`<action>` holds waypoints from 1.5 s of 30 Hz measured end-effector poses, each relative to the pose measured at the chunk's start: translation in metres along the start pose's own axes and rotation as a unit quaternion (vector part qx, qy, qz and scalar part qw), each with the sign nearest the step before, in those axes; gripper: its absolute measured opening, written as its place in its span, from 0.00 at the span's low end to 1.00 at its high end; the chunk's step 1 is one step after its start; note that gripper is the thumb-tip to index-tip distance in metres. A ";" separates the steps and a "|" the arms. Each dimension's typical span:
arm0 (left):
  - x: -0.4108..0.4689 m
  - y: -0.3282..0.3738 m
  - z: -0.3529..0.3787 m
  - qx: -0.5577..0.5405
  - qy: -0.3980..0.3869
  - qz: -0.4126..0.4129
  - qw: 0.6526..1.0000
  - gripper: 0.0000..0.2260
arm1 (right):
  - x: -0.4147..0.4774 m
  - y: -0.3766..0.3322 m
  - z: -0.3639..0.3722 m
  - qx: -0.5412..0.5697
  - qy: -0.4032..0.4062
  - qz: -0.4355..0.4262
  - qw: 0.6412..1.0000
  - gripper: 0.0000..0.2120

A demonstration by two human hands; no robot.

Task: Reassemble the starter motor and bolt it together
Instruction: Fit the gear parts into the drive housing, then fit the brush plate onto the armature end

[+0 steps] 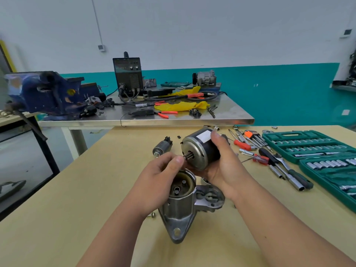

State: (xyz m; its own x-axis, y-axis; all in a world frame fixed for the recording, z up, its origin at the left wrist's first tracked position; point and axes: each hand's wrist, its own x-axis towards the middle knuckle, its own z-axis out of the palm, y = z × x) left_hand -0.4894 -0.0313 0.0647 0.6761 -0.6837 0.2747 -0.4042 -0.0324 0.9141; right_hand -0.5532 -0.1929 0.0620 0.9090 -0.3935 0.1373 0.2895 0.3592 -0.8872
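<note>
Nearest, one drive housing (180,207) is standing on the tabletop (96,189), open bore facing up. Just above it, the right hand (225,166) is gripping the one motor body (200,149). Its shaft (187,155) is pointing left, and the left hand (163,170) is pinching the tip.

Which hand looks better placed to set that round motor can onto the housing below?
Probably the right hand: it grips the motor can around its side, above the open housing. The left hand only pinches the shaft tip, so it could merely guide.
</note>
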 end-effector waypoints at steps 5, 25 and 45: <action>-0.001 0.001 0.003 0.005 -0.007 0.001 1.000 0.12 | 0.001 -0.001 -0.001 0.057 0.032 0.063 0.996 0.32; 0.003 0.000 0.003 0.057 0.027 -0.006 0.998 0.11 | -0.002 0.001 -0.011 -0.148 0.023 0.016 0.989 0.32; 0.010 -0.001 0.019 0.057 0.035 -0.003 0.998 0.05 | 0.004 0.007 -0.021 0.019 0.070 0.089 0.993 0.28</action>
State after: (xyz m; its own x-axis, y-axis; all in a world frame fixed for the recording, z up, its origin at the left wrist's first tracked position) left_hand -0.4945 -0.0519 0.0607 0.7184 -0.6307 0.2935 -0.4649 -0.1214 0.8770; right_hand -0.5540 -0.2103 0.0473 0.8972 -0.4331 -0.0857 0.1411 0.4653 -0.8738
